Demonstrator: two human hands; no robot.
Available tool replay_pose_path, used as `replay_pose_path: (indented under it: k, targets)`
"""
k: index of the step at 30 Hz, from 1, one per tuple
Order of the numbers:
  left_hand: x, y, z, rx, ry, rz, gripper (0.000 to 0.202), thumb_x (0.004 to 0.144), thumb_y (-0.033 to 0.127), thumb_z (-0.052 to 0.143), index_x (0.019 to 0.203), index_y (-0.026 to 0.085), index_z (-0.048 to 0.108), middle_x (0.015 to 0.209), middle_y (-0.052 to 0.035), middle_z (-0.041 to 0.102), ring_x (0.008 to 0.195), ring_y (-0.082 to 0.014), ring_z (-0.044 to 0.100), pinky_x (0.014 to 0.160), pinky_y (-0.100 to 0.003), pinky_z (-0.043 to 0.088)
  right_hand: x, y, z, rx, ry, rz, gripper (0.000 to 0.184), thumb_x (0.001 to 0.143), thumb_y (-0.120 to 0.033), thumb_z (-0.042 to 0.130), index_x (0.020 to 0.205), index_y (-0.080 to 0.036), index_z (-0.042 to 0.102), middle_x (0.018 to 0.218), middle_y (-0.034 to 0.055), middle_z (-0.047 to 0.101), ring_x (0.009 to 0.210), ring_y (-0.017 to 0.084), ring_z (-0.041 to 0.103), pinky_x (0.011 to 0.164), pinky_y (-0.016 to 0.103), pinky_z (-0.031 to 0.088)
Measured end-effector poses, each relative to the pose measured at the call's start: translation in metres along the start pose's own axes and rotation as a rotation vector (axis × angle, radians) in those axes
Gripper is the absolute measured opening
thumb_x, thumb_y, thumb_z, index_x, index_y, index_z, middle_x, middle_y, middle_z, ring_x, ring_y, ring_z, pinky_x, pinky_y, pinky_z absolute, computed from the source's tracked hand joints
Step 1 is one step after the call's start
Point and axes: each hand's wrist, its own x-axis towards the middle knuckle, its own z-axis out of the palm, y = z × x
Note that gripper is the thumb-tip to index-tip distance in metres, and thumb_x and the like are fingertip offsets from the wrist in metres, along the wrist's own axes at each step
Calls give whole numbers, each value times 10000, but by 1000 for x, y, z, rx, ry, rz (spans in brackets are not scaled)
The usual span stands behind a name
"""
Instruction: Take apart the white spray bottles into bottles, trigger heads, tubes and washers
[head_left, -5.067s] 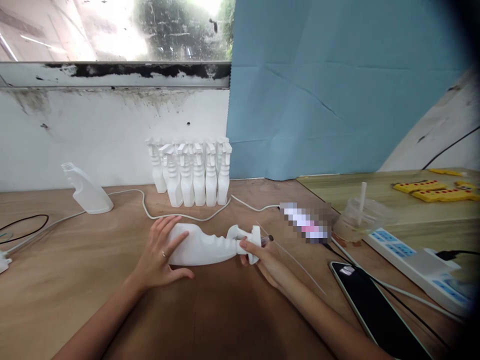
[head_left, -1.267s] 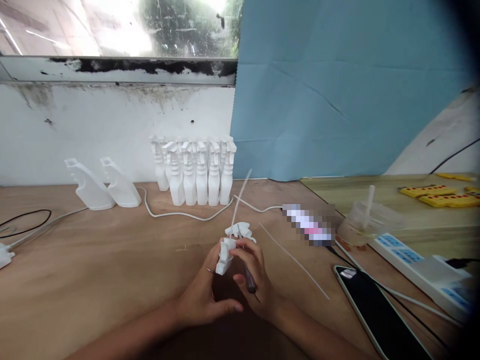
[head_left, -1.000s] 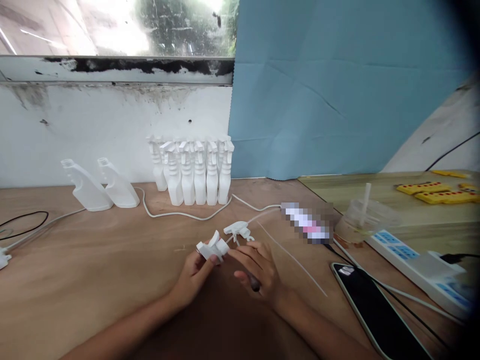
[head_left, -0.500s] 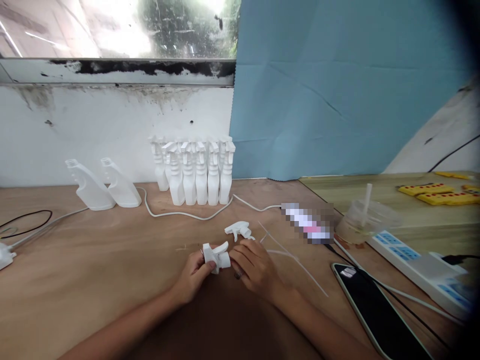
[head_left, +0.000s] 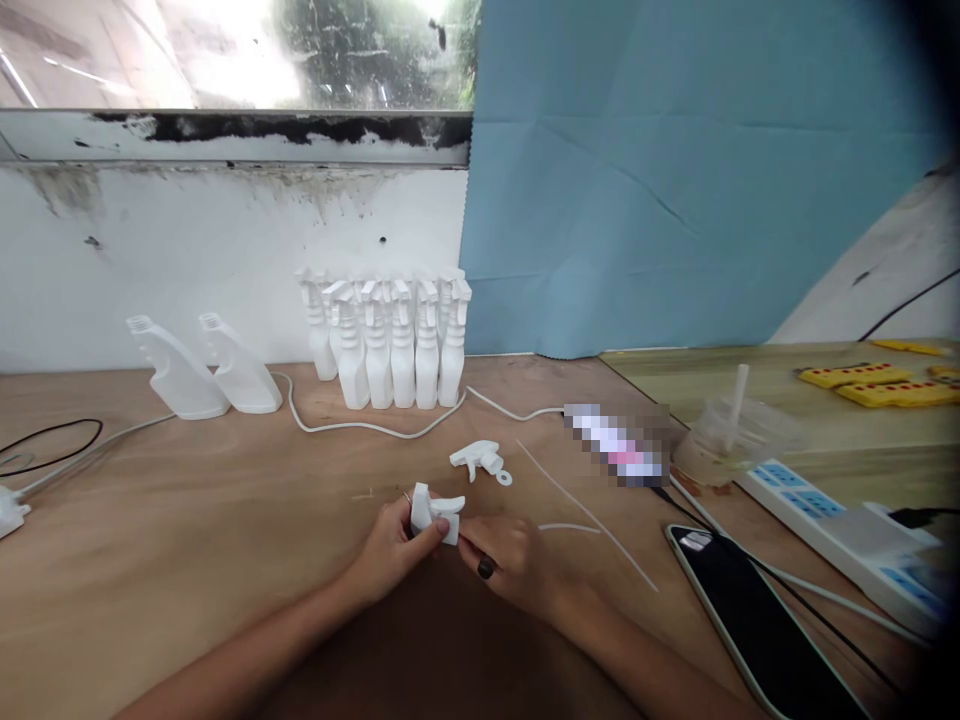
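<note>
My left hand [head_left: 394, 553] pinches a white spray trigger head [head_left: 435, 511] just above the wooden table [head_left: 187, 540]. My right hand [head_left: 510, 560] is closed beside it, fingertips against the head's right end; a dark object sits in its fingers, too small to name. A second white trigger head [head_left: 478, 461] lies on the table just beyond my hands. Thin white dip tubes [head_left: 585, 510] lie to the right of my right hand.
Two open white bottles [head_left: 202, 368] stand at the back left. Several assembled spray bottles [head_left: 390, 340] line the wall. A white cable [head_left: 360, 430] crosses the table. A phone [head_left: 757, 625], power strip [head_left: 840, 540] and plastic cup [head_left: 731, 435] sit right.
The bottle held five seconds ago now stands at the back left with the other. In the last second both hands drew slightly nearer me with the trigger head; its tube lies on the table.
</note>
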Motion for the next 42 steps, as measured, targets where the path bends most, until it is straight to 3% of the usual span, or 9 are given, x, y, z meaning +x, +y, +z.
replay_pose_path:
  k: [4, 9, 15, 20, 23, 27, 29, 33, 42]
  targets:
    - [0, -2, 0, -34, 10, -6, 402, 807, 504, 595, 908, 117, 569, 647, -8, 569, 589, -130, 502, 566, -235, 375, 2, -2, -4, -3, 6, 18, 232, 879, -94, 445, 740, -188, 605, 552, -19, 595, 479, 105, 544, 483, 252, 343]
    - [3, -7, 0, -187, 94, -41, 444, 789, 516, 611, 972, 123, 517, 609, 9, 563, 526, -115, 468, 501, -225, 356, 4, 5, -13, -91, 134, -15, 264, 910, -129, 511, 1147, -195, 606, 760, 22, 734, 558, 121, 641, 530, 233, 442]
    - [12, -12, 1, -408, 205, -60, 472, 754, 481, 655, 1024, 129, 495, 627, 6, 575, 525, -124, 493, 467, -230, 362, 9, 29, -25, -419, 117, 320, 367, 957, -227, 422, 1306, -174, 523, 803, 95, 673, 730, 234, 625, 651, 342, 468]
    - [16, -13, -1, -636, 255, -38, 410, 699, 336, 712, 978, 173, 460, 732, -4, 577, 625, -140, 536, 496, -236, 391, 15, 37, -42, -626, 192, 462, 427, 943, -241, 397, 1358, -157, 446, 1220, 206, 530, 1077, 345, 517, 816, 487, 416]
    - [16, -9, -4, -709, 254, -30, 362, 693, 282, 707, 935, 171, 462, 737, -2, 553, 629, -126, 518, 507, -228, 381, 13, 31, -50, -498, 292, 438, 413, 940, -333, 409, 1300, -147, 491, 1118, 179, 571, 1021, 317, 535, 841, 474, 401]
    - [15, -3, -9, -788, 231, -64, 303, 740, 296, 693, 890, 175, 459, 764, 11, 516, 562, -68, 449, 472, -188, 312, 6, 18, -49, -31, 294, 520, 348, 961, -381, 361, 1112, -177, 599, 660, 21, 585, 587, 178, 532, 626, 315, 429]
    - [15, -3, -12, -817, 207, -98, 287, 770, 321, 678, 851, 181, 441, 771, 22, 498, 520, -45, 409, 445, -174, 266, 6, 10, -44, 223, 242, 544, 312, 961, -369, 388, 1037, -191, 633, 666, 11, 603, 549, 147, 532, 566, 267, 422]
    - [17, -4, -17, -850, 164, -111, 280, 799, 352, 646, 831, 186, 422, 724, 41, 468, 452, -29, 352, 402, -169, 197, 13, -6, -36, 517, 138, 432, 202, 922, -314, 504, 998, -204, 656, 852, 38, 664, 729, 149, 615, 652, 244, 472]
    - [19, 1, -10, -672, 216, -126, 374, 746, 409, 673, 807, 202, 368, 684, 58, 464, 435, -30, 348, 381, -154, 214, 14, -15, -18, 372, 102, 180, 233, 885, -153, 519, 1082, -213, 627, 936, 63, 671, 833, 163, 638, 746, 281, 515]
